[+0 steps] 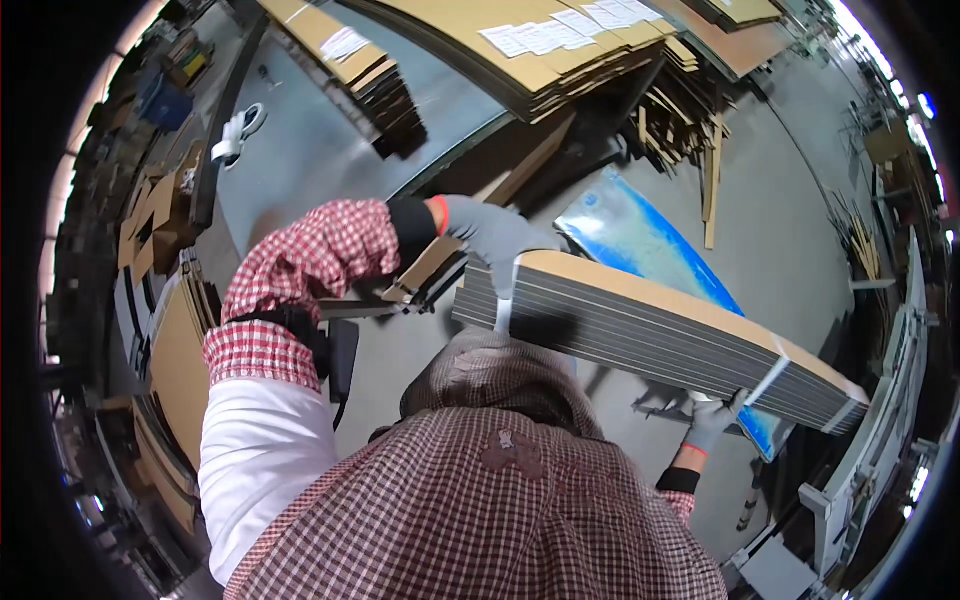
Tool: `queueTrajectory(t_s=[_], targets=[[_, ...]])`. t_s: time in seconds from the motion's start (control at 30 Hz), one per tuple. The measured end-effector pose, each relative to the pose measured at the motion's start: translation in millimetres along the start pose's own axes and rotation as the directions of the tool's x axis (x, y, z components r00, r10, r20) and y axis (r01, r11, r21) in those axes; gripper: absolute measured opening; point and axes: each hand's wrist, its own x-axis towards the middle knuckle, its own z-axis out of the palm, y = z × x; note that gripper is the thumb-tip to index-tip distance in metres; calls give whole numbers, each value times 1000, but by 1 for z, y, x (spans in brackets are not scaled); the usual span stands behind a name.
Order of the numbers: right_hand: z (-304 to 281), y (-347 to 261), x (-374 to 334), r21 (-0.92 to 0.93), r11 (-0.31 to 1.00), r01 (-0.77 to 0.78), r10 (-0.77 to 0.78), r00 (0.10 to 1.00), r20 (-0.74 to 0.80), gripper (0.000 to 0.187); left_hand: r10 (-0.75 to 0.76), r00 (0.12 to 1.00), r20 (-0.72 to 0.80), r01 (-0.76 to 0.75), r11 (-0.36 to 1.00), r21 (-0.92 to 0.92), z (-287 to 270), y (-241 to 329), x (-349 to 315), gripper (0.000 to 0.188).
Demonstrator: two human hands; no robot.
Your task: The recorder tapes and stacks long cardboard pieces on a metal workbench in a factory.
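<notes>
A long bundle of stacked boards [640,335] slants across in front of my body, with dark layered edges and a tan top face. White straps [768,380] wrap it near the right end, and another white band [505,312] shows near the left end. My left hand [492,238], in a grey glove with a red cuff, grips the bundle's left end from above, its fingers bent over the edge. Under the right part, my right hand [712,418], gloved too, holds the lower edge beside a strap; some of its fingers are hidden by the boards.
A blue-and-white wrapped panel [640,225] lies beyond the bundle. Tan board stacks with paper sheets sit on a grey table [300,110], near tape rolls [240,130]. Wood strips [680,125] are piled at the back. A metal frame [870,430] stands at right, cardboard [180,350] at left.
</notes>
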Motion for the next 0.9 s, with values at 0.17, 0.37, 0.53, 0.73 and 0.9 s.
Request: queueTrajectory(t_s=[0.17, 0.37, 0.53, 0.73, 0.9], targets=[[60, -26, -25, -119, 974, 192, -125, 898, 422, 50, -167, 872, -460, 92, 979, -180, 89, 3, -22, 88], [180, 127, -122, -791, 595, -139, 651, 661, 374, 48, -176, 559, -810, -317, 858, -405, 145, 45, -5, 71], [238, 127, -137, -603, 659, 449, 430, 432, 793, 84, -366, 398, -841, -500, 683, -533, 174, 50, -80, 58], [253, 94, -162, -440, 475, 762, 429, 236, 872, 72, -564, 324, -759, -151, 761, -631, 188, 121, -105, 50], [307, 133, -153, -475, 623, 622, 502, 148, 852, 87, -327, -164, -931, 259, 896, -360, 176, 110, -122, 44]])
